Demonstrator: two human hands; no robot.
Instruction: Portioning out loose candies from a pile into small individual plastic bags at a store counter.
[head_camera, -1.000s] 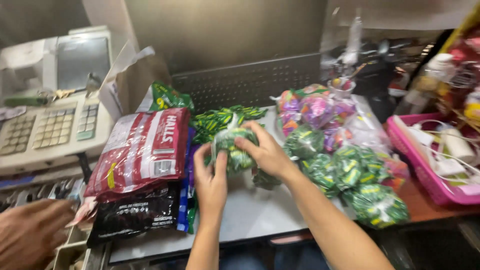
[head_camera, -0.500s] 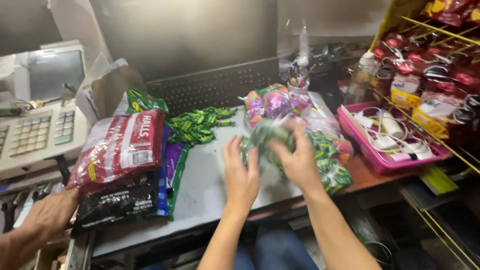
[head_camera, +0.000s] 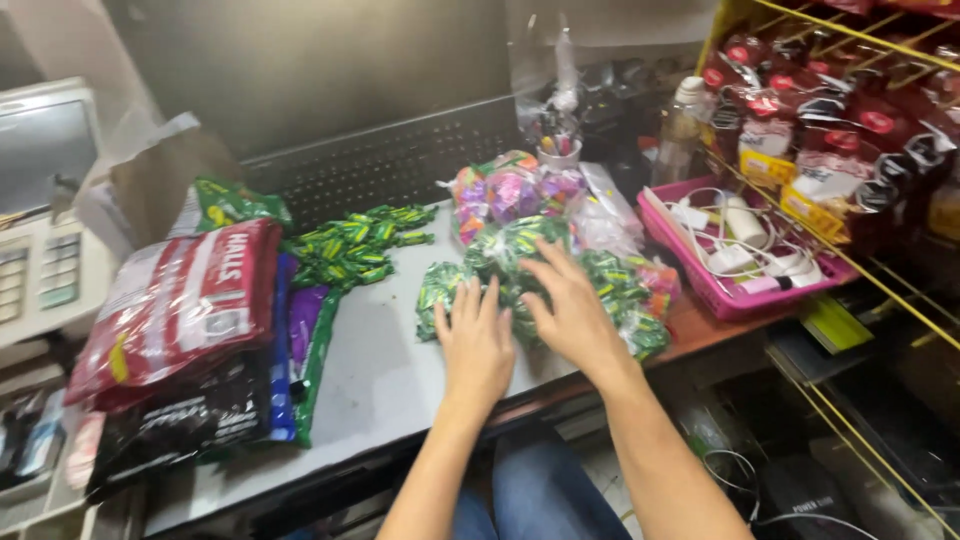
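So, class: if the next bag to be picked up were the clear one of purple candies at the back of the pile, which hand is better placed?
Probably the right hand: it lies further back on the green candy bags, nearer the purple candy bag. The left hand rests nearer the counter's front edge.

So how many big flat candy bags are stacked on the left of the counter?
4 that show: the red bag on top, the black bag below it, then a blue bag and a purple-and-green bag peeking out at the side. Others may be hidden underneath.
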